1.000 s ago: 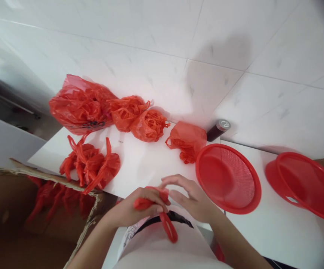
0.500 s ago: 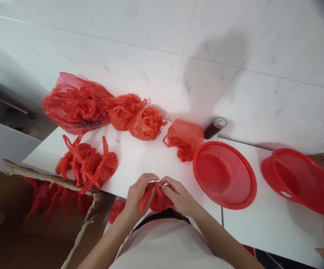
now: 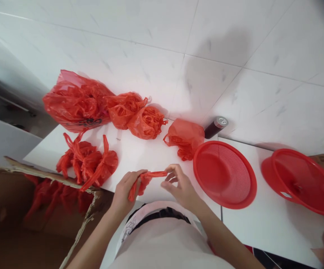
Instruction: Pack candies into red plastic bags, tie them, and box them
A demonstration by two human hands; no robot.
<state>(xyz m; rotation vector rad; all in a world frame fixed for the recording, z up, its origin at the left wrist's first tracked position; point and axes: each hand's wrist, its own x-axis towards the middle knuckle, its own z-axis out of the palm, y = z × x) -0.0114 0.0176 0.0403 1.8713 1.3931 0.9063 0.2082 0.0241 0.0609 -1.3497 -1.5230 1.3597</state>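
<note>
A red plastic bag (image 3: 147, 177), twisted into a thin strip, is stretched between both hands just above the near edge of the white table (image 3: 139, 157). My left hand (image 3: 125, 188) is closed round the bunched left end. My right hand (image 3: 180, 186) pinches the right end with thumb and forefinger, its other fingers spread. A cluster of tied red bags (image 3: 87, 164) lies to the left of my hands.
More loose red bags (image 3: 77, 101) are piled along the tiled wall, one red bag (image 3: 185, 138) beside a dark can (image 3: 216, 127). Two red mesh baskets (image 3: 225, 173) (image 3: 304, 181) sit right. An open cardboard box (image 3: 38, 209) with red bags stands at left.
The bag was bunched between both hands close to my body. Now my hands have moved apart and forward, pulling it out into a taut horizontal strip.
</note>
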